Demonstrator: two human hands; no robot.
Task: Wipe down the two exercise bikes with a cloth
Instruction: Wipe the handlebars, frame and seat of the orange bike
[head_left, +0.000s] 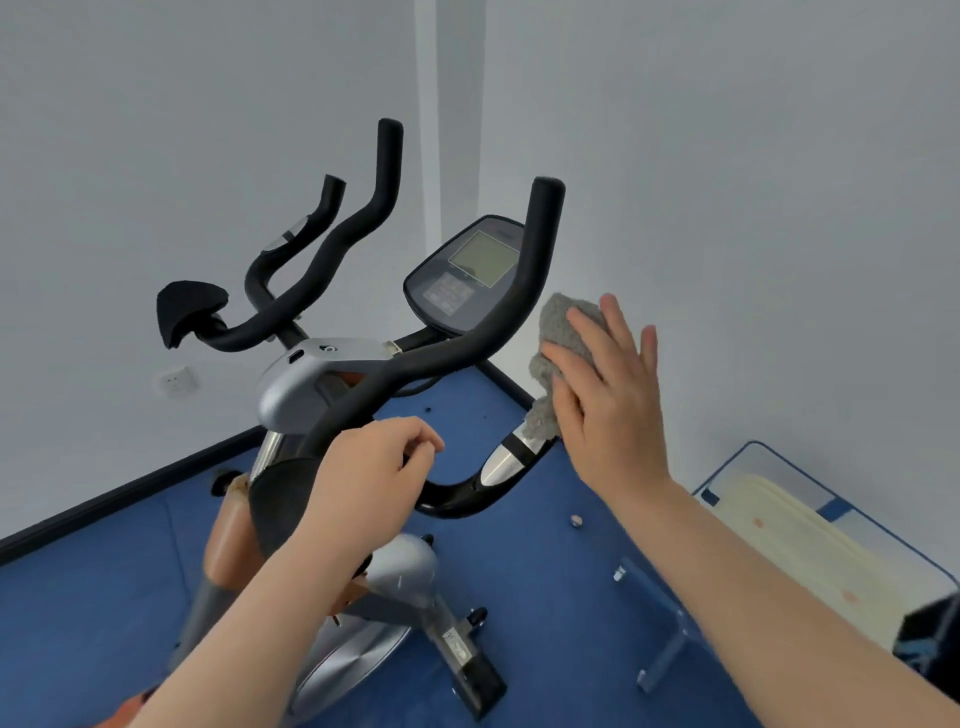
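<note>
An exercise bike (311, 384) with black handlebars (514, 317), a silver body and a console screen (478, 270) stands in the room's corner. My right hand (608, 395) holds a grey fluffy cloth (556, 353) under its palm and fingers, to the right of the near handlebar's upright bar and above its silver-tipped lower end (506, 460). My left hand (374, 467) has its fingers curled around the lower black bar near the bike's centre. Only one bike is in view.
Blue floor mat (519, 551) lies under the bike, bounded by white walls with a dark baseboard. A wall socket (175, 381) sits at the left. A clear bin with pale folded material (810, 551) stands at the right. A metal bracket (660, 623) lies on the floor.
</note>
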